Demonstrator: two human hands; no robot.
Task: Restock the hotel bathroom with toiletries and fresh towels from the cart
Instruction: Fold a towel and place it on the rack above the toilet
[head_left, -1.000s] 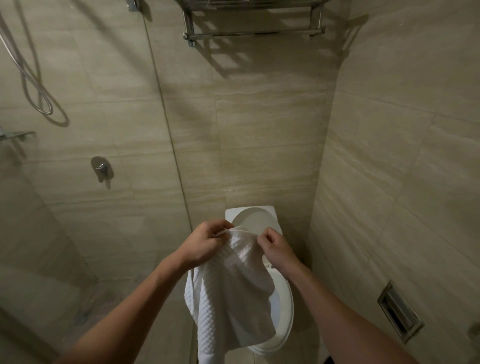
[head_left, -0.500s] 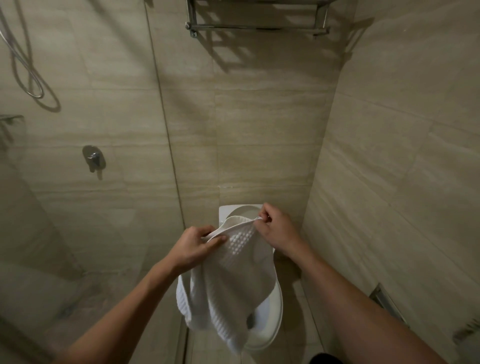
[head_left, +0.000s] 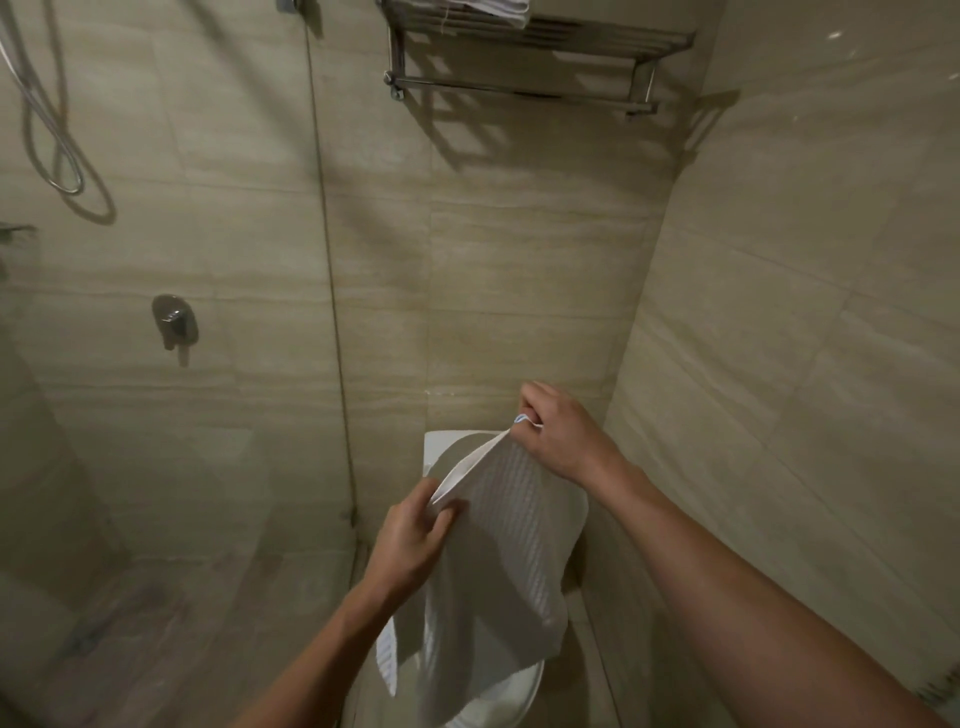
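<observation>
We see a white ribbed towel (head_left: 498, 561) hanging limp, its top hem pulled taut on a slant, higher at the right. High above, cut off by the view's edge, lie what may be folded towels (head_left: 493, 5).

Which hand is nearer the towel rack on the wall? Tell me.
Right. The right hand pinches a corner of the towel higher up, below the towel rack; the left hand grips the towel's edge lower and further left.

No readable text, brand or number anywhere — small bluish tab (head_left: 521, 419) on the towel (head_left: 498, 551) too blurred.
</observation>
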